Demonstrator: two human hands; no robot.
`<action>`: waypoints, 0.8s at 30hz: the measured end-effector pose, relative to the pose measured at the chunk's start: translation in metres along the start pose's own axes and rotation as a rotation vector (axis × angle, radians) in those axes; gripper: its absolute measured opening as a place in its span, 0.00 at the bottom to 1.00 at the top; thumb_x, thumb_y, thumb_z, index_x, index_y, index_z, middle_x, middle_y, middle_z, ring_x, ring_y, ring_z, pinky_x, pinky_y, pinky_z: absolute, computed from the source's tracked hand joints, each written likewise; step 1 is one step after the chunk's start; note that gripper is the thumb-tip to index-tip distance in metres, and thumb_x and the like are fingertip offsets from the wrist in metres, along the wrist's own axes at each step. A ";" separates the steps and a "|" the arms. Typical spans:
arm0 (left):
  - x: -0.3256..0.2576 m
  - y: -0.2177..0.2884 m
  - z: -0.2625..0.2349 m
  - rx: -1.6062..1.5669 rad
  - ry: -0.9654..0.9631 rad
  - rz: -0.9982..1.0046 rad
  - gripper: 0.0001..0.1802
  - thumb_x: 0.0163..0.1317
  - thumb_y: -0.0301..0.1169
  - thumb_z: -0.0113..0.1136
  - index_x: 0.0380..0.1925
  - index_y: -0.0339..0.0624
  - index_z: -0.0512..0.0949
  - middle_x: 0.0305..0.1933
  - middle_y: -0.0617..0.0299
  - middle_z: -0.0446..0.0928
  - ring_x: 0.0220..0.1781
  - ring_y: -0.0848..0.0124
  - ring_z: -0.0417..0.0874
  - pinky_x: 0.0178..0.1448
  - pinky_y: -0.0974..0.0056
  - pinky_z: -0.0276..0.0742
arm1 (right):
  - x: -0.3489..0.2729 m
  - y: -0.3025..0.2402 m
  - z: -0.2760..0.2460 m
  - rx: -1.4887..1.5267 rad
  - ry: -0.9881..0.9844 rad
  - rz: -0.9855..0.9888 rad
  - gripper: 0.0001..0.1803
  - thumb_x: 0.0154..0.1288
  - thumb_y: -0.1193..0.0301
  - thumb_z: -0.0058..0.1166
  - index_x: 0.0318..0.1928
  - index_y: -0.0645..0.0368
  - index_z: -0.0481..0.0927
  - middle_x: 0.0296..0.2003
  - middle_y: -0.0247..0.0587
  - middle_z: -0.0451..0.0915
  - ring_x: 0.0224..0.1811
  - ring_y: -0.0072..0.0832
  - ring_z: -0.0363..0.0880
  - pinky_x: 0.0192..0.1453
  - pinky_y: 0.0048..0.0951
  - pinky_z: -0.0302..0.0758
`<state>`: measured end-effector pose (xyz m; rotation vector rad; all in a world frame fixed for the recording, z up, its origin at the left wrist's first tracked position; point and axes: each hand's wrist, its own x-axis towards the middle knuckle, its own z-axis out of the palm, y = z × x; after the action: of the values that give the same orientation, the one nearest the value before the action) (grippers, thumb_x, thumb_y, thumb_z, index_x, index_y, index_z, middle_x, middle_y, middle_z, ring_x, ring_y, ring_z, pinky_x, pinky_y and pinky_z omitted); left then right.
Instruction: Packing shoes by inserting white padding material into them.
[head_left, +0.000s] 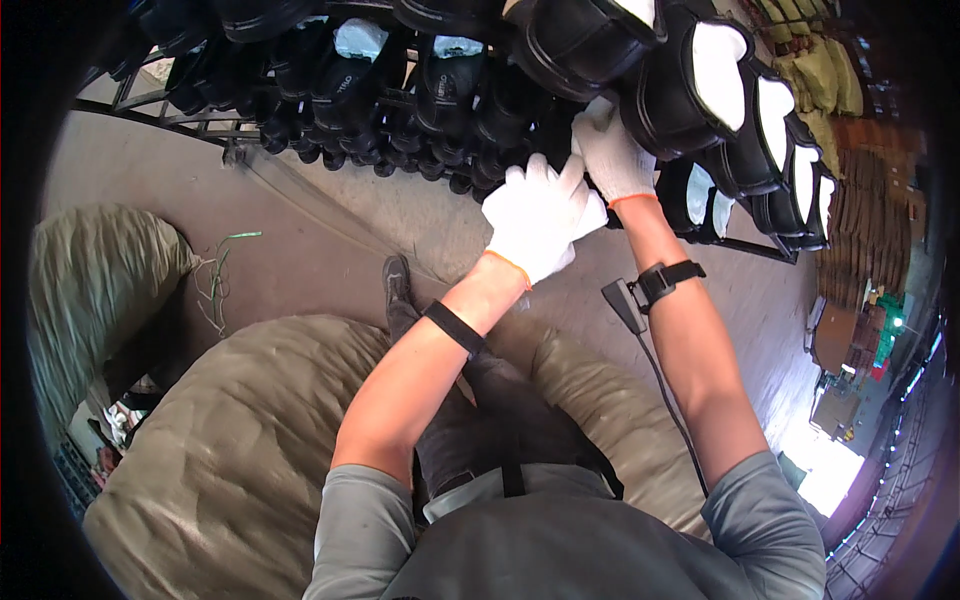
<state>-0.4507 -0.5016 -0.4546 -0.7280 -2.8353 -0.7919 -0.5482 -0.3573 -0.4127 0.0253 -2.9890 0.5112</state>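
Note:
Both of my hands wear white knitted gloves with orange cuffs and are close together at the lower edge of a rack of black shoes. My right hand (612, 158) is raised against a black shoe (665, 85), its fingers bent and closed at the shoe's edge. Just left of it and lower, my left hand (540, 218) has curled fingers, and the bright glove hides what they hold, if anything. Several black shoes with white filling, such as this shoe (770, 120), hang to the right. More black shoes (445, 90) sit in rows to the left.
A metal rack bar (750, 248) runs under the shoes. Large stuffed tan sacks (250, 440) stand beside my legs, and another sack (100, 290) lies at the far left with green string (218, 285) near it. Stacked brown bundles (868, 220) are at the right.

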 end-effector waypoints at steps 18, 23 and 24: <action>0.038 0.010 -0.036 0.015 -0.250 0.079 0.33 0.42 0.38 0.83 0.53 0.46 0.89 0.70 0.56 0.74 0.65 0.51 0.78 0.60 0.48 0.78 | 0.041 0.108 -0.001 -0.086 -0.070 -0.224 0.21 0.77 0.55 0.63 0.58 0.57 0.88 0.53 0.45 0.90 0.60 0.42 0.85 0.72 0.44 0.76; 0.035 0.014 -0.035 -0.073 -0.188 0.112 0.28 0.43 0.36 0.82 0.49 0.47 0.90 0.67 0.54 0.75 0.62 0.51 0.79 0.59 0.47 0.78 | 0.052 0.106 0.035 -0.885 -0.141 -0.333 0.18 0.78 0.57 0.58 0.51 0.56 0.93 0.53 0.54 0.93 0.55 0.51 0.92 0.62 0.47 0.85; 0.030 0.011 -0.034 -0.076 -0.206 0.103 0.27 0.43 0.35 0.81 0.49 0.46 0.90 0.67 0.53 0.76 0.61 0.51 0.80 0.58 0.48 0.78 | 0.046 0.101 0.052 -0.669 -0.096 -0.227 0.15 0.79 0.59 0.57 0.47 0.56 0.90 0.50 0.52 0.91 0.55 0.52 0.88 0.65 0.48 0.81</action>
<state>-0.4729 -0.4984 -0.4132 -1.0133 -2.9298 -0.8588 -0.6026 -0.2789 -0.4901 0.3308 -3.0259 -0.5279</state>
